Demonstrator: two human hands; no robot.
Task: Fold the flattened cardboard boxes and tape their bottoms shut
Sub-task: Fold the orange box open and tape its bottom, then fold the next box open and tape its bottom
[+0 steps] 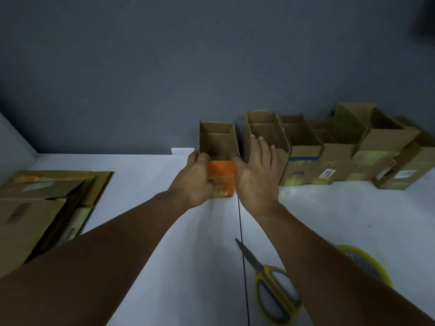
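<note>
An assembled cardboard box with an orange printed front [222,175] stands upright at the back of the white table [141,175], its top flaps open. My left hand [196,178] grips its left front corner, fingers curled over the rim. My right hand [257,168] lies flat against the box's right side, fingers straight and spread. A stack of flattened cardboard boxes [40,208] lies at the left. Yellow-handled scissors [268,282] rest near the front. A yellow tape roll [363,262] sits partly hidden behind my right forearm.
A row of several assembled open boxes [341,151] lines the grey back wall to the right of the orange box, the nearest one [266,128] just beyond my right fingers. A dark seam [242,243] runs down the table between my arms.
</note>
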